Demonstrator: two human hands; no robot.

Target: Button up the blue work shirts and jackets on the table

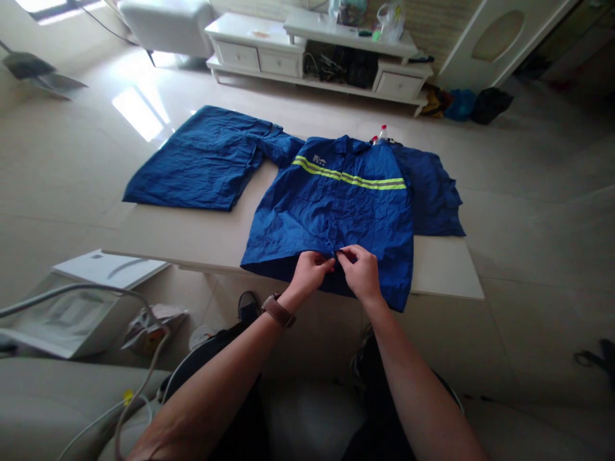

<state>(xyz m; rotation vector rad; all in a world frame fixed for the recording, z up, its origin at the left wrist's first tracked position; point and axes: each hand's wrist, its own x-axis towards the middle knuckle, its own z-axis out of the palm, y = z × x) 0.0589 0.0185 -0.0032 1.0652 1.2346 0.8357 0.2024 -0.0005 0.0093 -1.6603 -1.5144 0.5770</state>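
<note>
**Operator:** State of the fingers?

**Guide:** Left hand (309, 270) and right hand (361, 269): both sets of fingers narrow, pinching the hem at the middle of the blue jacket (331, 208). The hem overhangs the near edge of the worktop (177, 234).

**Operator:** Correct technique?

**Guide:** Recommended: bring the 2 front edges level; pinch lightly to avoid puckering. Any fastener there is hidden. Check that the yellow stripe (348, 178) runs straight.

**Operator:** Beyond?

**Guide:** 2 red-capped bottles (383, 134), bases hidden.
</note>
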